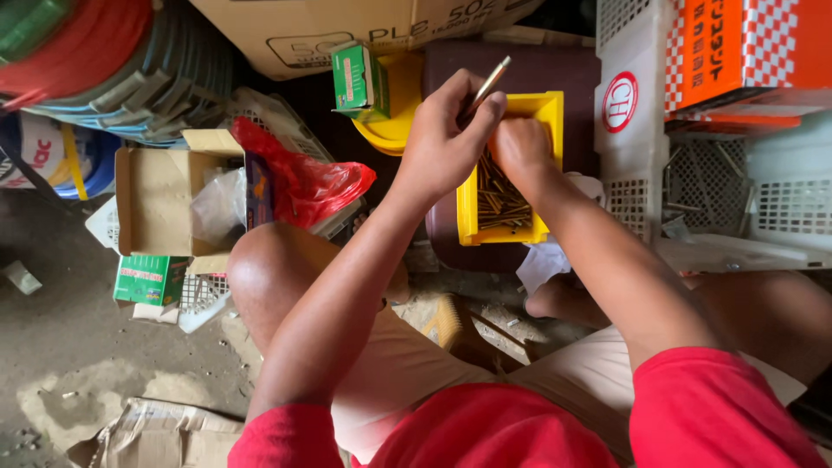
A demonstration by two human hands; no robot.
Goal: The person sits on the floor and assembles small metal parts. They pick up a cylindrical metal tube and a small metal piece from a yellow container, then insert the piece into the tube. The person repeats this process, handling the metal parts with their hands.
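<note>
While the left hand (pixel 446 143) is pinching one thin brass-coloured nail (pixel 485 87) upright above the yellow bin (pixel 548 108), the right hand (pixel 520 147) is closing over the loose nails (pixel 498 201) inside, stiff, light, probably slippery, best gripped mid-shaft.

Dusty, littered concrete floor (pixel 78 347); cardboard boxes (pixel 156 195), white plastic crates (pixel 780 208), stacked coloured basins (pixel 113 69) crowded around; soft daylight, deep shade further back.
</note>
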